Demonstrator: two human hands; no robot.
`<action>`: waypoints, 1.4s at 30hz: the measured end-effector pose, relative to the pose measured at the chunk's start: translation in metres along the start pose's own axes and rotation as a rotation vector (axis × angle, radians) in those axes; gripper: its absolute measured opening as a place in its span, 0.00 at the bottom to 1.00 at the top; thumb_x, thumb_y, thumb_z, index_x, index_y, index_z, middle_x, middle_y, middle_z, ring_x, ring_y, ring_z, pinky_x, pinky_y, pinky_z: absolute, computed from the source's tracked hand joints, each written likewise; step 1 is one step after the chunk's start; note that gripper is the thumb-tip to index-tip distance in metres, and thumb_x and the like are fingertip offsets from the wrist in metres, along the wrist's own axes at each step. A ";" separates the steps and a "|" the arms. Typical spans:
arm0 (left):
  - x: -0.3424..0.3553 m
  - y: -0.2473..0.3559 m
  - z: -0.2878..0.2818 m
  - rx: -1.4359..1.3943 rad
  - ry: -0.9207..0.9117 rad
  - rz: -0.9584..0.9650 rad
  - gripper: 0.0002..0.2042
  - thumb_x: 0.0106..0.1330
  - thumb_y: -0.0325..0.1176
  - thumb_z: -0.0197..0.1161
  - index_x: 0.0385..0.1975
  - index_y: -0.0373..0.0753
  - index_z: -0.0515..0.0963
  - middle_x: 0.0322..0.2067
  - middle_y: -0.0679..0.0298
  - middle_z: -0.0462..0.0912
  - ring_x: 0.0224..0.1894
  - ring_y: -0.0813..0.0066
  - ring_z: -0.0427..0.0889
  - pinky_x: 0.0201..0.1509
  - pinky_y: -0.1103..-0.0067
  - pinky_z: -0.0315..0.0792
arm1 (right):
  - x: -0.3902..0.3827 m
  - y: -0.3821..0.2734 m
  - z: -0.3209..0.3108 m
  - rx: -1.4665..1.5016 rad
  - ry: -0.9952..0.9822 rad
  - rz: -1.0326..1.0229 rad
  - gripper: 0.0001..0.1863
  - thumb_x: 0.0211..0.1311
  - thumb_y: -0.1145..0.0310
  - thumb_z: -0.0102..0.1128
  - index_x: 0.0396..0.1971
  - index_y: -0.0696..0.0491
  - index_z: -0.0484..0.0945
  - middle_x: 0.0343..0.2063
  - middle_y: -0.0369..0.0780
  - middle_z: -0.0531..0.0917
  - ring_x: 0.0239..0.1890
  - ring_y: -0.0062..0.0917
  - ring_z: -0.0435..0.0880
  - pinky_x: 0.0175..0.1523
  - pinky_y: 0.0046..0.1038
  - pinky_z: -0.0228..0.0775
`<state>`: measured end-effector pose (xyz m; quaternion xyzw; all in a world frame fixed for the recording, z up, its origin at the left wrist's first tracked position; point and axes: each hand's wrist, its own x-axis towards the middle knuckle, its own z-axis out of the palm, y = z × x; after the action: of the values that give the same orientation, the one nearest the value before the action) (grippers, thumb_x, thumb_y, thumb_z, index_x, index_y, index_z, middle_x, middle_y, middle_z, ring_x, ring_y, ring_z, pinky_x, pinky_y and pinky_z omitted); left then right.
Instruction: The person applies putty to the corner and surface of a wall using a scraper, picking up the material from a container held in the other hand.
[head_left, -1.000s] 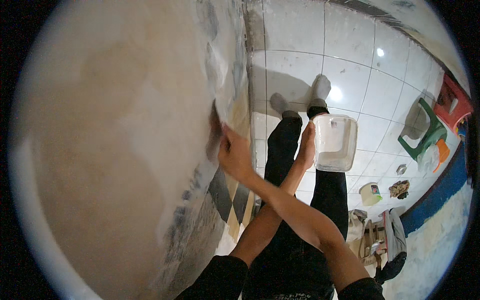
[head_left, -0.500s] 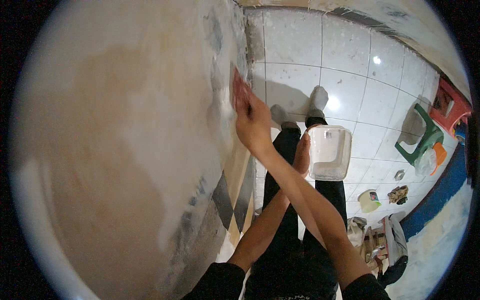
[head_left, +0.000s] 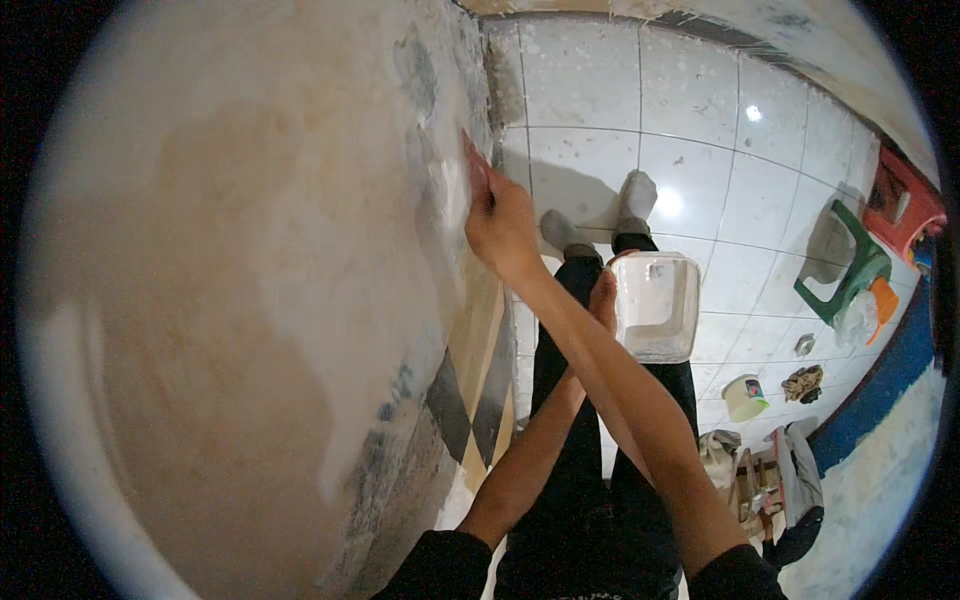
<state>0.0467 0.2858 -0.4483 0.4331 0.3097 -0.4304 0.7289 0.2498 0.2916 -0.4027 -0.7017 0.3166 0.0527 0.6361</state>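
Note:
My forearms cross, the right one over the left. My right hand is closed on a thin, flat reddish scraper, which is against the patchy plastered wall near its lower edge. The scraper shows nearly edge-on, and the fingers on its wall side are hidden. Lower and to the right, my left hand grips the left side of a whitish square tub. White residue coats the tub's inside.
My feet in grey socks stand on white floor tiles. At the right are a green plastic stool, a red plastic stool, a pale bucket and a crumpled brown cloth. A person shows at the lower right.
My right hand and the scraper have shifted slightly left, and the scraper now looks narrower, turned more edge-on. The tub stays in my left hand, almost in the same place.

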 end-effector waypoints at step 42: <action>-0.010 0.014 -0.002 0.139 -0.120 0.177 0.30 0.71 0.57 0.36 0.59 0.36 0.63 0.50 0.58 0.73 0.53 0.72 0.72 0.58 0.75 0.65 | -0.191 -0.029 -0.011 0.260 -0.260 0.172 0.18 0.60 0.82 0.48 0.52 0.62 0.71 0.39 0.60 0.77 0.43 0.36 0.83 0.44 0.29 0.72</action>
<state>0.0547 0.2944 -0.4359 0.4815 0.1958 -0.4099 0.7495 0.1092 0.3531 -0.2850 -0.5712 0.2949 0.1556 0.7500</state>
